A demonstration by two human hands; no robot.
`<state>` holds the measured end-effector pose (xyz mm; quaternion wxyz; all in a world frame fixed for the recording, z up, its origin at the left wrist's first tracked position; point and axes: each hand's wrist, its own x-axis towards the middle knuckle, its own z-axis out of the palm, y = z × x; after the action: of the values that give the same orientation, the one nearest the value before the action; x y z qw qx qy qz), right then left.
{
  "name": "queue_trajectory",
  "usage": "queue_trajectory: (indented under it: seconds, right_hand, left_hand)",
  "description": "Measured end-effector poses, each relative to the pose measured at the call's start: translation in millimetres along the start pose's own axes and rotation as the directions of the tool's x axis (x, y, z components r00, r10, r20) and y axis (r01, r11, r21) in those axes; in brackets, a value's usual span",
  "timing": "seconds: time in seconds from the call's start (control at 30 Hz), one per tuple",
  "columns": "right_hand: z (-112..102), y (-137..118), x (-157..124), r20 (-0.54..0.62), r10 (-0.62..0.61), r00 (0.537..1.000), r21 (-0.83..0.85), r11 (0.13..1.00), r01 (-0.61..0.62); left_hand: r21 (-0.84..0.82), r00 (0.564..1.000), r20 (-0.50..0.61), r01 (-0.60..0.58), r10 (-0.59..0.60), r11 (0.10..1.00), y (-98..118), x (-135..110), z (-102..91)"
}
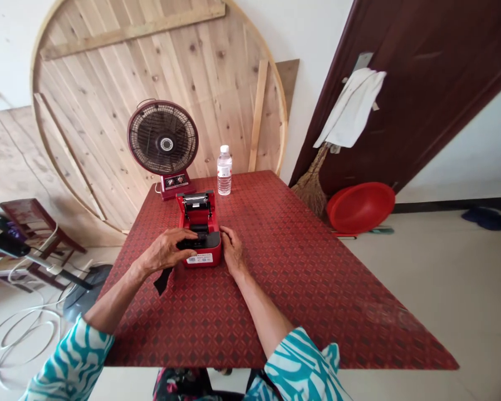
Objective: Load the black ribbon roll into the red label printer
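A small red and black label printer (199,257) sits on the patterned red table with its lid (197,201) raised, showing a roller inside. Over the front left of its black top lies my left hand (169,249), fingers on the top and thumb against the front near a white sticker (200,258). My right hand (232,250) presses against the printer's right side, its fingers partly curled around the edge. A black strap (162,282) hangs out at the left below my left hand. What the left fingertips touch inside the opening is hard to make out.
Behind the printer stand a round table fan (166,143) and a water bottle (224,174). The table (300,289) has edges left, right and front. On the floor are a red basin (361,207), a broom (313,184), and coiled white cable (20,334) by a chair (37,228).
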<state>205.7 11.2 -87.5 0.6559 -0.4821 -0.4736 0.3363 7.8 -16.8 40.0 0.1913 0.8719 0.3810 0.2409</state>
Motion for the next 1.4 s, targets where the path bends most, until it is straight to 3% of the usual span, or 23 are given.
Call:
queue_trajectory:
  seconds: [0.3, 0.6, 0.73, 0.8, 0.9, 1.0, 1.2, 1.4]
  right_hand:
    - [0, 5, 1, 0.012, 0.012, 1.0, -0.012, 1.0, -0.012]
    - [0, 7, 1, 0.004, -0.009, 1.0, 0.012, 1.0, 0.009]
    - [8, -12, 28, -0.006, 0.012, 1.0, 0.086, 0.996, -0.011]
    - [18, -28, 52, 0.053, -0.041, 0.998, 0.121, 0.992, 0.035]
    - [34, -53, 85, 0.107, -0.119, 0.987, 0.091, 0.99, 0.11]
    - [38, -67, 96, 0.144, -0.135, 0.98, 0.056, 0.99, 0.128]
    - [7, -63, 47, 0.201, -0.296, 0.934, -0.007, 0.953, 0.303]
    - [-18, -42, 10, 0.347, -0.475, 0.809, -0.189, 0.81, 0.556]
  left_hand:
    - [0.113, 0.984, -0.162, -0.052, 0.07, 0.992, -7, -5, 22.0]
    - [0.4, 0.961, -0.136, -0.168, 0.24, 0.901, 3, -10, 23.6]
    - [0.479, 0.941, -0.153, -0.196, 0.301, 0.856, 5, -16, 26.1]
    - [0.513, 0.926, -0.18, -0.2, 0.332, 0.835, 7, -18, 28.3]
    - [0.557, 0.903, -0.209, -0.205, 0.375, 0.805, 9, -20, 31.2]
    - [0.572, 0.9, -0.221, -0.193, 0.376, 0.797, 11, -21, 32.8]
    - [0.573, 0.892, -0.255, -0.172, 0.373, 0.802, 11, -28, 33.9]
    - [0.565, 0.897, -0.252, -0.169, 0.364, 0.808, 10, -31, 35.7]
